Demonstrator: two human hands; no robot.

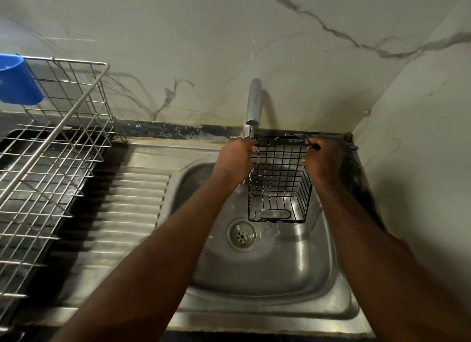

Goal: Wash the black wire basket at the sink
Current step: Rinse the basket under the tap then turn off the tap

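Note:
The black wire basket [279,181] hangs tilted over the steel sink [293,273], its far rim up under the chrome tap [253,104] and its near end low, close to the drain [241,236]. My left hand [235,157] grips the basket's upper left corner. On the other side, my right hand [322,158] grips the upper right corner of the rim. Water runs from the spout down the basket's left side.
A ribbed steel drainboard [122,214] lies left of the bowl. A metal dish rack [51,148] over a black tray stands at the far left, with a blue cup [19,80] hung on it. Marble walls close in behind and on the right.

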